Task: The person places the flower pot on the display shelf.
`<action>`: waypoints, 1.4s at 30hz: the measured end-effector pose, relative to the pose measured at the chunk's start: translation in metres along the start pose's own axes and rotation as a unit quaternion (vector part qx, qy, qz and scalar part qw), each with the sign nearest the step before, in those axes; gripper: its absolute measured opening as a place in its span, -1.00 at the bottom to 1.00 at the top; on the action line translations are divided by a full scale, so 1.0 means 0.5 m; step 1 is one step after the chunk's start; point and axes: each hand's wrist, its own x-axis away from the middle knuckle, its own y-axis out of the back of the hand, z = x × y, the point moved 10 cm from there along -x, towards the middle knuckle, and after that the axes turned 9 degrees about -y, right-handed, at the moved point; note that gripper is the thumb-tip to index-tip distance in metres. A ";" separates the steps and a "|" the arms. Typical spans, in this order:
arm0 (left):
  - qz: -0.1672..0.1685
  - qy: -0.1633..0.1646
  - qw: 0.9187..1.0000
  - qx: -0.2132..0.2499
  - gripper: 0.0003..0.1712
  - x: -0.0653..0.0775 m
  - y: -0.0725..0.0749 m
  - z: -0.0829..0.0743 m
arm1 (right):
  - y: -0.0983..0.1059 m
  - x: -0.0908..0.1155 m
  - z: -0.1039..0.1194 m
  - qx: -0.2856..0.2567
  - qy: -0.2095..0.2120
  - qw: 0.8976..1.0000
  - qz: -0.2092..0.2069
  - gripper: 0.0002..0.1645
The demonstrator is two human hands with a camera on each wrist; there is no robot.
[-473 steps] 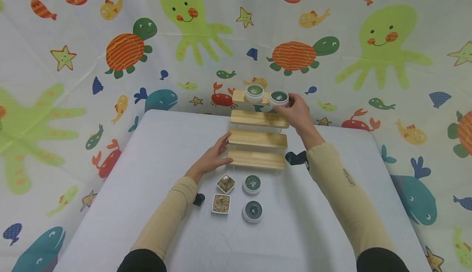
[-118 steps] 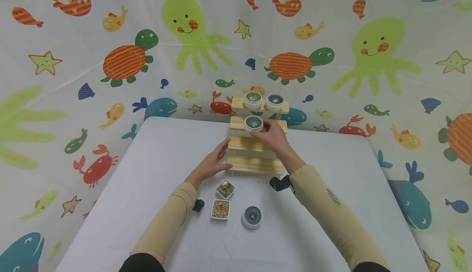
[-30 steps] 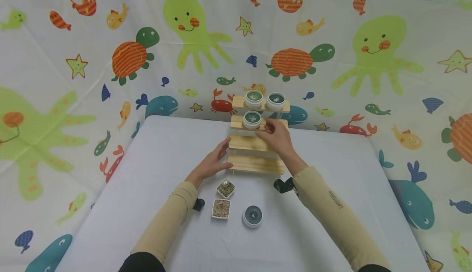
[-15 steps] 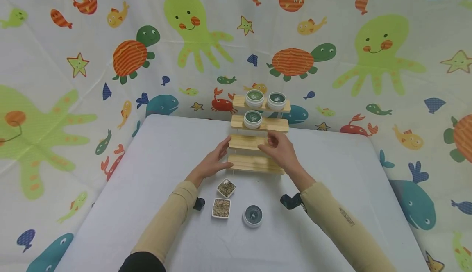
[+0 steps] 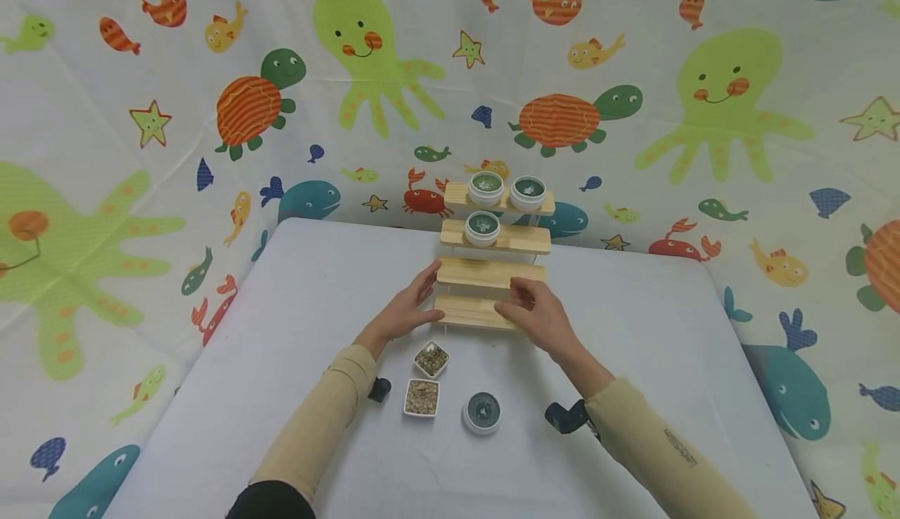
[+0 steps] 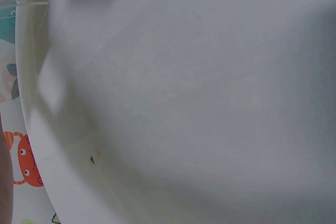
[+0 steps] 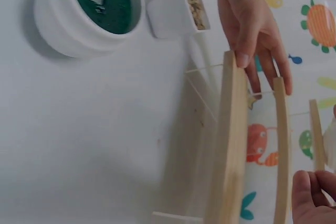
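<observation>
1. Head view shows the left hand [image 5: 402, 317] at the left end of a four-tier wooden rack [image 5: 485, 272], its thumb against the nearest shelf and its forefinger at the shelf just behind; the fingers are spread and fairly straight, steadying rather than wrapped.
2. The right hand [image 5: 544, 320] is over the right part of the nearest shelf, fingers loosely bent with a gap to the thumb, released and carrying nothing; whether it touches the wood I cannot tell.
3. Nearest the right fingers among the green-filled pots is the second-tier tub [image 5: 482, 228], apart from them, farther back and to the left, upright on its shelf.
4. On the far top shelf sit the left top tub [image 5: 486, 188] and, just beside it, the right top tub [image 5: 528, 193].
5. Near side, on the white table [image 5: 337, 292], stands the near tub [image 5: 482, 413], with two square dishes of gravel-like bits, the far dish [image 5: 432, 359] and the near dish [image 5: 422, 399], to its left.
6. Both forearms, in beige sleeves [image 5: 654, 441], reach in from the near side and angle inward toward the rack.
</observation>
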 end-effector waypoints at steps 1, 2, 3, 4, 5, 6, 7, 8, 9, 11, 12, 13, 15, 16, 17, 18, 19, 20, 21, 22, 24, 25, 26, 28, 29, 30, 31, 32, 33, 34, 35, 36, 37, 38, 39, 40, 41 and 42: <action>0.000 0.000 1.000 0.000 0.08 0.000 0.000 0.000 | -0.002 0.004 -0.006 0.000 0.000 1.000 0.002 -0.20; 0.000 0.000 1.000 0.000 0.08 0.000 0.000 0.000 | -0.005 0.008 -0.011 0.000 0.000 1.000 0.003 -0.20; 0.001 0.001 1.000 0.000 0.08 0.000 0.000 0.000 | -0.007 0.011 -0.017 -0.001 0.000 1.000 0.004 -0.22; 0.001 0.002 1.000 0.001 0.08 0.000 0.000 0.000 | -0.009 0.014 -0.021 0.001 0.001 1.000 0.004 -0.23; 0.001 0.004 1.000 0.001 0.08 0.000 0.000 0.000 | -0.012 0.017 -0.026 0.002 0.003 1.000 0.006 -0.24; 0.001 0.004 1.000 0.002 0.07 0.000 0.000 0.000 | -0.014 0.020 -0.032 0.003 0.003 1.000 0.009 -0.26; 0.001 0.003 1.000 0.002 0.08 0.000 0.000 0.000 | -0.018 0.024 -0.036 0.003 0.005 1.000 0.013 -0.27; 0.001 0.003 1.000 0.002 0.08 0.000 0.000 0.000 | -0.021 0.027 -0.041 0.003 0.006 1.000 0.017 -0.29; 0.001 0.002 1.000 0.002 0.08 0.000 0.000 0.000 | -0.024 0.030 -0.046 0.004 0.006 1.000 0.022 -0.31; 0.001 0.000 1.000 0.002 0.08 0.000 -0.001 0.000 | -0.032 0.038 -0.054 0.005 0.009 0.999 0.034 -0.32; 0.002 -0.002 1.000 0.001 0.08 0.000 -0.001 0.000 | -0.035 0.044 -0.057 0.005 0.010 0.999 0.040 -0.32; 0.001 -0.004 1.000 0.001 0.07 0.000 -0.001 0.000 | -0.039 0.049 -0.060 0.005 0.015 0.999 0.046 -0.32; 0.001 -0.002 1.000 -0.001 0.07 0.001 -0.001 0.002 | -0.045 0.065 -0.055 0.004 0.013 0.998 0.058 -0.32; 0.000 -0.002 1.000 -0.001 0.08 0.001 0.000 0.002 | -0.049 0.069 -0.060 0.002 0.013 0.998 0.063 -0.31; 0.000 -0.002 1.000 0.000 0.07 0.001 0.000 0.002 | -0.052 0.073 -0.064 0.000 0.014 0.998 0.067 -0.30; 0.000 -0.002 1.000 0.001 0.07 0.001 0.000 0.002 | -0.055 0.076 -0.068 0.000 0.014 0.997 0.071 -0.30; -0.001 -0.001 1.000 0.002 0.08 0.001 0.000 0.002 | -0.058 0.079 -0.073 -0.001 0.013 0.997 0.076 -0.31; -0.001 0.001 1.000 0.003 0.08 0.001 0.000 0.002 | -0.061 0.082 -0.078 -0.002 0.010 0.997 0.081 -0.31; -0.001 0.001 1.000 0.003 0.08 0.001 0.000 0.002 | -0.064 0.083 -0.085 -0.001 0.014 0.996 0.085 -0.30; -0.001 0.000 1.000 0.004 0.07 0.001 0.000 0.002 | -0.069 0.080 -0.098 0.000 0.017 0.996 0.086 -0.30; 0.001 -0.002 1.000 0.005 0.07 0.001 0.000 0.001 | -0.074 0.087 -0.103 0.005 0.024 0.995 0.092 -0.29; 0.001 0.000 1.000 0.004 0.07 0.000 0.001 0.001 | -0.077 0.090 -0.106 0.007 0.028 0.995 0.098 -0.29; 0.001 0.000 1.000 0.003 0.07 0.000 0.001 0.001 | -0.081 0.094 -0.109 0.011 0.034 0.994 0.102 -0.29; 0.001 0.000 1.000 0.003 0.07 -0.001 0.002 0.001 | -0.089 0.102 -0.111 0.014 0.048 0.992 0.113 -0.28; 0.001 0.001 1.000 0.002 0.07 -0.001 0.002 0.001 | -0.093 0.107 -0.113 0.016 0.056 0.991 0.119 -0.28; 0.001 0.002 1.000 0.001 0.07 -0.001 0.002 0.001 | -0.097 0.111 -0.113 0.015 0.063 0.990 0.125 -0.28; 0.001 0.003 1.000 0.001 0.07 -0.001 0.002 0.001 | -0.101 0.116 -0.115 0.016 0.067 0.989 0.131 -0.28; 0.001 0.002 1.000 0.001 0.07 -0.001 0.002 0.000 | -0.104 0.120 -0.116 0.017 0.071 0.988 0.135 -0.28; 0.002 0.002 1.000 0.001 0.07 0.000 0.002 0.000 | -0.107 0.123 -0.117 0.018 0.071 0.988 0.139 -0.28; 0.002 0.003 1.000 0.001 0.07 0.000 0.002 0.000 | -0.109 0.126 -0.119 0.022 0.072 0.987 0.142 -0.28; 0.002 0.002 1.000 0.002 0.07 0.000 0.001 0.000 | -0.112 0.129 -0.120 0.026 0.073 0.986 0.145 -0.27; 0.002 0.002 1.000 0.004 0.07 0.000 0.001 0.000 | -0.115 0.132 -0.121 0.030 0.073 0.986 0.150 -0.27; 0.002 0.002 1.000 0.005 0.07 0.000 0.001 0.000 | -0.117 0.134 -0.123 0.037 0.072 0.985 0.153 -0.27; 0.002 0.001 1.000 0.005 0.07 0.000 0.001 -0.001 | -0.119 0.137 -0.125 0.044 0.072 0.984 0.156 -0.27; 0.001 0.001 1.000 0.006 0.07 0.000 0.001 -0.001 | -0.121 0.139 -0.126 0.048 0.072 0.983 0.160 -0.26; 0.001 0.001 1.000 0.007 0.07 0.000 0.001 -0.001 | -0.123 0.141 -0.128 0.055 0.074 0.982 0.163 -0.25; 0.001 0.001 1.000 0.007 0.07 0.000 0.001 -0.001 | -0.125 0.142 -0.129 0.059 0.075 0.982 0.166 -0.24; 0.001 0.001 1.000 0.007 0.07 0.000 0.001 -0.002 | -0.127 0.144 -0.131 0.064 0.075 0.981 0.168 -0.23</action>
